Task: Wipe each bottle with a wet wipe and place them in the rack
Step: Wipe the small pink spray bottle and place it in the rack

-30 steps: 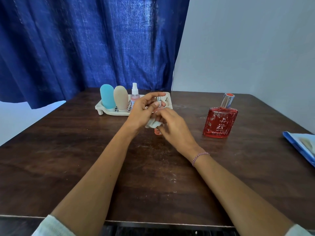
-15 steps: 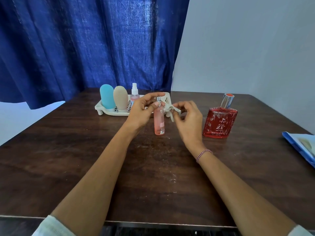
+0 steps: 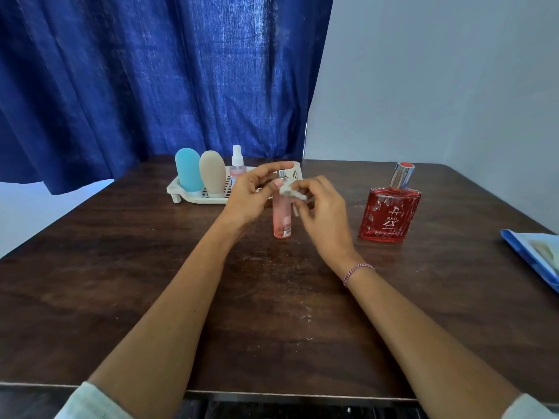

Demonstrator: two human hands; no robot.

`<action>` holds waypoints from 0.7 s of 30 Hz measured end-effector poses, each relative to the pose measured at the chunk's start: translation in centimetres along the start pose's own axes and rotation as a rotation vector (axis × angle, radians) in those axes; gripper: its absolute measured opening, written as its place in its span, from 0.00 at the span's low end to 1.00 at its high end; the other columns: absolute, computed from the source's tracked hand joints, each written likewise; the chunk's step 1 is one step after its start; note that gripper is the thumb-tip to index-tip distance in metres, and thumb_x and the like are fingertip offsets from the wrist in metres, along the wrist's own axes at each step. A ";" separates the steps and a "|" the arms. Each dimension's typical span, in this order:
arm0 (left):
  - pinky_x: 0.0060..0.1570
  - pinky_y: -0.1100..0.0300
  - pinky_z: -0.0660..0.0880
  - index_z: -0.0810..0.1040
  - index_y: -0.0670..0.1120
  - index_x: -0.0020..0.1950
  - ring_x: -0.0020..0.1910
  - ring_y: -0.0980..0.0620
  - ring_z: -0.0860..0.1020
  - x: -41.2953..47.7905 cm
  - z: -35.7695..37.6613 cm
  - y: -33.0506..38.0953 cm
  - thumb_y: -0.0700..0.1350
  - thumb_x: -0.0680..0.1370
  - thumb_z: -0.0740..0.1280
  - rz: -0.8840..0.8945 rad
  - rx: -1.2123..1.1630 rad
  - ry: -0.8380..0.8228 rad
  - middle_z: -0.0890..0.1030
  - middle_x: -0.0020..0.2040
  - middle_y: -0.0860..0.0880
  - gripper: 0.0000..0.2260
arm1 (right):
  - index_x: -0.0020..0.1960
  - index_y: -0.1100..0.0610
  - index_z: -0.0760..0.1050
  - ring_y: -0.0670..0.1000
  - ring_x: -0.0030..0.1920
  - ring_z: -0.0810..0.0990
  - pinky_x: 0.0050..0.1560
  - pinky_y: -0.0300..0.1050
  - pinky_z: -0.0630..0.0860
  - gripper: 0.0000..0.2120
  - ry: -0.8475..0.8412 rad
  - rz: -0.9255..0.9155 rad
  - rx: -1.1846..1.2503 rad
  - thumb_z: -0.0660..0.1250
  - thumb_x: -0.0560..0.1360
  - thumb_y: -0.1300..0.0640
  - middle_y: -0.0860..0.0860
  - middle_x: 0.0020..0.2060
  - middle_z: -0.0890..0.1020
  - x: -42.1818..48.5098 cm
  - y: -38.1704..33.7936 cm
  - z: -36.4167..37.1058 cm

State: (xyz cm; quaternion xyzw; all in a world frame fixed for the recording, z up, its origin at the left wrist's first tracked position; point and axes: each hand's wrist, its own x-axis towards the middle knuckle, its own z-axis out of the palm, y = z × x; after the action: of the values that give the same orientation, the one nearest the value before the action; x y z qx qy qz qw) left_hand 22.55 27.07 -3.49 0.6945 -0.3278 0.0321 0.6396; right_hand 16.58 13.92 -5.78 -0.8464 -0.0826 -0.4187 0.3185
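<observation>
1. Left grip (image 3: 254, 193) holds the top of the upright pink bottle (image 3: 282, 217), mid-table (image 3: 272, 313).
2. Right grip (image 3: 325, 207) pinches a wet wipe (image 3: 291, 193) at its neck.
3. White rack (image 3: 193, 197) by the far edge holds three bottles (image 3: 212, 173).
4. Red perfume bottle (image 3: 390, 214) stands to the right.

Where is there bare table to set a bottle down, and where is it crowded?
Free: table left of the left hand, before the rack; also between red perfume bottle and blue packet. Crowded: rack's left end, three bottles; centre, where left hand holds slim pink bottle, right hand pinches wipe.
</observation>
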 end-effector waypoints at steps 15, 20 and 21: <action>0.57 0.61 0.76 0.74 0.42 0.64 0.57 0.52 0.79 -0.1 0.2 0.3 0.33 0.79 0.60 0.018 0.001 -0.032 0.80 0.57 0.44 0.15 | 0.47 0.60 0.80 0.42 0.41 0.74 0.43 0.29 0.71 0.06 0.033 -0.021 -0.010 0.71 0.71 0.63 0.50 0.43 0.78 0.3 -0.9 -0.5; 0.59 0.65 0.73 0.75 0.46 0.63 0.58 0.56 0.77 -0.2 0.3 0.5 0.33 0.79 0.60 0.013 -0.013 -0.040 0.80 0.58 0.47 0.15 | 0.44 0.57 0.77 0.40 0.35 0.73 0.37 0.27 0.70 0.06 0.119 0.127 0.004 0.73 0.70 0.59 0.48 0.40 0.77 0.7 -0.1 -1.0; 0.59 0.65 0.73 0.75 0.45 0.63 0.57 0.57 0.77 -0.2 0.3 0.5 0.33 0.79 0.60 0.014 -0.013 -0.039 0.79 0.58 0.47 0.15 | 0.43 0.57 0.77 0.39 0.35 0.73 0.37 0.27 0.70 0.06 0.113 0.137 0.005 0.74 0.69 0.58 0.48 0.40 0.77 0.7 0.0 -1.1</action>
State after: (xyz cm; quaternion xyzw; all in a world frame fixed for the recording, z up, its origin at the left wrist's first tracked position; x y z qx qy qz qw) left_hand 22.03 26.95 -3.22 0.6885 -0.3452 0.0205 0.6375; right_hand 16.31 13.21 -4.77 -0.8243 -0.0074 -0.4428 0.3526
